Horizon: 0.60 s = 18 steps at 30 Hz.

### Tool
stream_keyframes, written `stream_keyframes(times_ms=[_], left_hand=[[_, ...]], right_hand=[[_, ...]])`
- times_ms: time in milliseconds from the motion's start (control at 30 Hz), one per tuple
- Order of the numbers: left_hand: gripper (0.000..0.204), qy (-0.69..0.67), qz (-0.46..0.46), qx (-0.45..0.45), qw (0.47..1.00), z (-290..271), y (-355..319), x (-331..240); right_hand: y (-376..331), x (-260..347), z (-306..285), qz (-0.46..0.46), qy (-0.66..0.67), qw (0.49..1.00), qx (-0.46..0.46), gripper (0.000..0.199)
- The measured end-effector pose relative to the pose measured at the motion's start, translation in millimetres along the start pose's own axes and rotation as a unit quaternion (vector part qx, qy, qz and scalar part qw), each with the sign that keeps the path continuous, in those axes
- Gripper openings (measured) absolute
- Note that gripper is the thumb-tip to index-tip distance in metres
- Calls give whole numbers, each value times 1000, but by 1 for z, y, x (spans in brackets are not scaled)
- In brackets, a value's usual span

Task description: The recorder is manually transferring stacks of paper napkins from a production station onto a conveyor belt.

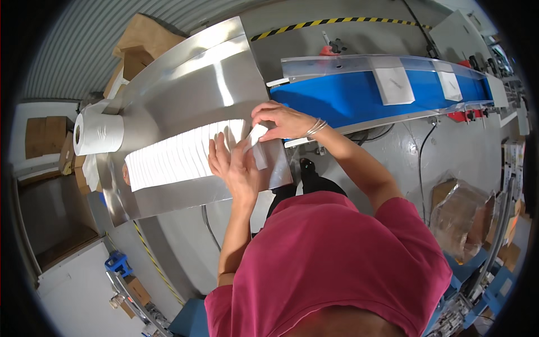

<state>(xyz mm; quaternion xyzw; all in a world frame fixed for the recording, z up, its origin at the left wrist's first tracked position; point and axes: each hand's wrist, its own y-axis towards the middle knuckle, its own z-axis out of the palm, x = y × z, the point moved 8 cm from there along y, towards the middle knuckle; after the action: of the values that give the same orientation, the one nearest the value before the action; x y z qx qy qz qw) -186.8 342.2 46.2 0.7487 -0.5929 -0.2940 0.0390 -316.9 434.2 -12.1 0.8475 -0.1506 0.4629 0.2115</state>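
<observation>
A long row of white, thin folded packets (174,154) stands pressed together on the shiny metal table (185,73). My left hand (236,168) has its fingers stretched out against the near right end of that row. Its thumb side lies close to a single white folded packet (256,135). Thumb and fingers of my right hand (283,122) pinch the upper edge of this packet. Below it a translucent strip (260,156) shows next to my left hand. I cannot tell whether the strip belongs to the packet.
A blue conveyor belt (331,101) meets the table's right side and carries a white flat packet (394,86) and another packet (448,84). A large white paper roll (100,133) stands at the table's left. Cardboard (149,36) rises behind it. A cable (422,168) hangs beyond the belt.
</observation>
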Motion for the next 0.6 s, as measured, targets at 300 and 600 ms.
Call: stream_keyframes(times_ms=[300, 600], left_hand=[[32, 19, -11, -30, 999, -7, 3, 15], [29, 21, -11, -27, 999, -8, 1, 18]], right_hand=[[-140, -146, -124, 380, -90, 846, -362, 34], [-14, 1, -34, 65, -90, 988, -112, 45]])
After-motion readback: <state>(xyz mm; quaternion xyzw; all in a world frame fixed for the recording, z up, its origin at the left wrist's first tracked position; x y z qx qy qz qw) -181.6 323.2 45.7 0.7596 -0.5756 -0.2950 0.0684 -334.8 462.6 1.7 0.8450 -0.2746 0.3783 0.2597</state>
